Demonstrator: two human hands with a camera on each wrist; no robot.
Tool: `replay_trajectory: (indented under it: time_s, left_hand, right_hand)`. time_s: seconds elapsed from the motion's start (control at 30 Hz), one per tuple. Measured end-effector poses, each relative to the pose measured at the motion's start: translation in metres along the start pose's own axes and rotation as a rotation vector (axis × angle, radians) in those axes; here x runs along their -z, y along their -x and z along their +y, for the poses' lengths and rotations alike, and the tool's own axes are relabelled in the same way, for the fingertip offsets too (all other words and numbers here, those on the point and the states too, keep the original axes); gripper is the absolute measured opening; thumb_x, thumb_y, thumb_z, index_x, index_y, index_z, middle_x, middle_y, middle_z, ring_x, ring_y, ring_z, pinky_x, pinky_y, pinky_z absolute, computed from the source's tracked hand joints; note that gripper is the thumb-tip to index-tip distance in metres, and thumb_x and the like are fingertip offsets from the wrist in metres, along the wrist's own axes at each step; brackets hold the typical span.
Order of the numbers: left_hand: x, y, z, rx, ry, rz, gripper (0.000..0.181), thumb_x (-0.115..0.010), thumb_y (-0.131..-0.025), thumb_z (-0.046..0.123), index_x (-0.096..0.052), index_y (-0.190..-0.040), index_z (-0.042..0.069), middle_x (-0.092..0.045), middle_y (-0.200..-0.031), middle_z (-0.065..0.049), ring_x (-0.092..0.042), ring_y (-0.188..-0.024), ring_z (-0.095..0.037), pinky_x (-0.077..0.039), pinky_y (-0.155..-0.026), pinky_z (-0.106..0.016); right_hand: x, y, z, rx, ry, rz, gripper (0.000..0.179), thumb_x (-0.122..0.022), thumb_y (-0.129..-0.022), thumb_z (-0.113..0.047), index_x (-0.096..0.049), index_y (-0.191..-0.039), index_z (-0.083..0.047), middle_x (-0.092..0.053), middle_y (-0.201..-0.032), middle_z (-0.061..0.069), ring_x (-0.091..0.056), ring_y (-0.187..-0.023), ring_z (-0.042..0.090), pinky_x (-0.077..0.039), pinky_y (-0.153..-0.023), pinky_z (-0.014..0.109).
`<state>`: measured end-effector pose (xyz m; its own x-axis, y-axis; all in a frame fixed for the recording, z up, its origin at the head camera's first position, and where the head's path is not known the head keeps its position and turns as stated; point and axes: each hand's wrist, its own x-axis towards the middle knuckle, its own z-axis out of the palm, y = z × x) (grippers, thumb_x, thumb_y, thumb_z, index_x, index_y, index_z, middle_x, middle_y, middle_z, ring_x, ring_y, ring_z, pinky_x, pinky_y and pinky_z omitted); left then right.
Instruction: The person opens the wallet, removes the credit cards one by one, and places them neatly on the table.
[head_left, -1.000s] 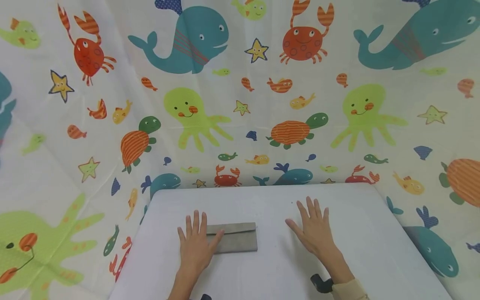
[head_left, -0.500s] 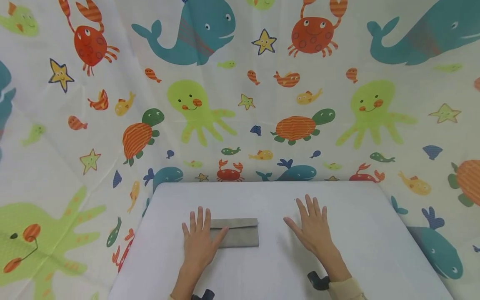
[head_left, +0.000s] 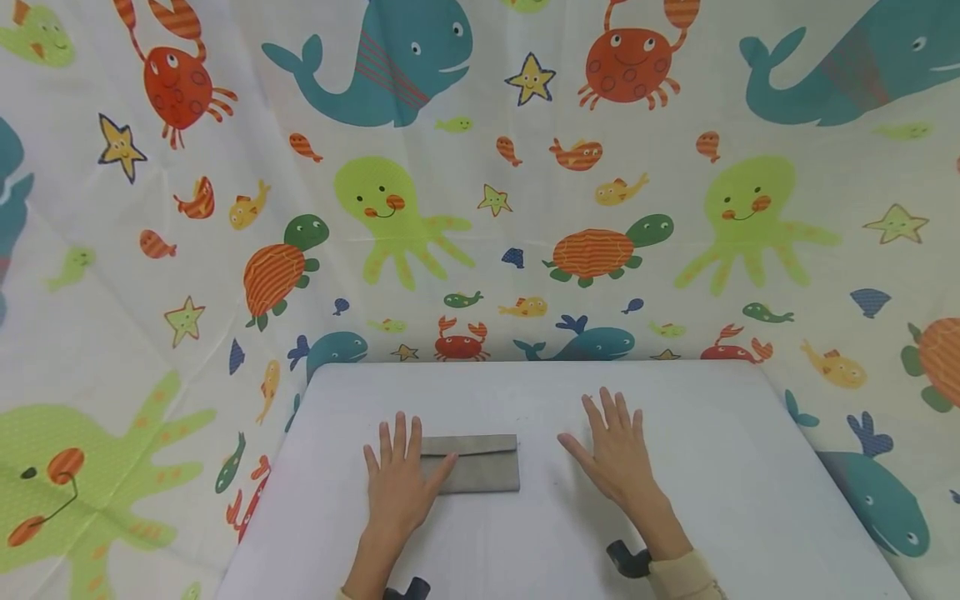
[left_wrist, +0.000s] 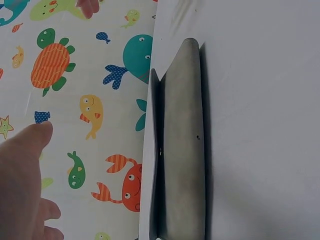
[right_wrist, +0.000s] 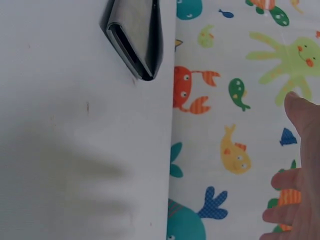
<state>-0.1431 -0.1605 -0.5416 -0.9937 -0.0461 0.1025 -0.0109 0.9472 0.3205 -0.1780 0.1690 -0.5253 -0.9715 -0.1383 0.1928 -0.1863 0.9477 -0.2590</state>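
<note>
In the head view, we see the left hand (head_left: 399, 483) and right hand (head_left: 621, 458), fingers spread, the left partly hiding a grey pouch (head_left: 486, 473) on a white table (head_left: 540, 550). From the left wrist, we find a gap along the pouch; from the right, its end.

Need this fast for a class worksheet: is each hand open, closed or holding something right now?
Left hand: open, holding nothing; it overlaps the grey case in the head view.
Right hand: open, holding nothing.
</note>
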Motion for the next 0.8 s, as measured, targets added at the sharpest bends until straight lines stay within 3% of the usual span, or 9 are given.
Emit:
replay_trajectory:
  time_s: [0.4,0.8]
  left_hand:
    - [-0.001,0.004,-0.003,0.022,0.047,0.005,0.100,-0.049,-0.090,0.074,-0.025,-0.158,0.003,-0.012,-0.168,-0.021,-0.005,-0.155,-0.047,-0.012,-0.120,-0.072]
    - [-0.006,0.014,-0.004,0.116,0.208,-0.058,0.104,-0.054,-0.091,0.069,-0.018,-0.158,-0.001,-0.007,-0.167,-0.025,-0.005,-0.153,-0.050,-0.018,-0.121,-0.065]
  right_hand:
    - [-0.012,-0.004,-0.017,0.007,-0.084,0.003,0.082,-0.057,-0.093,-0.062,-0.038,-0.153,-0.009,-0.033,-0.162,0.021,-0.026,-0.151,0.042,-0.017,-0.122,0.065]
    - [-0.030,-0.011,-0.034,0.070,-0.126,0.011,0.080,-0.059,-0.092,-0.060,-0.043,-0.151,-0.009,-0.040,-0.158,0.019,-0.034,-0.148,0.040,-0.022,-0.122,0.061]
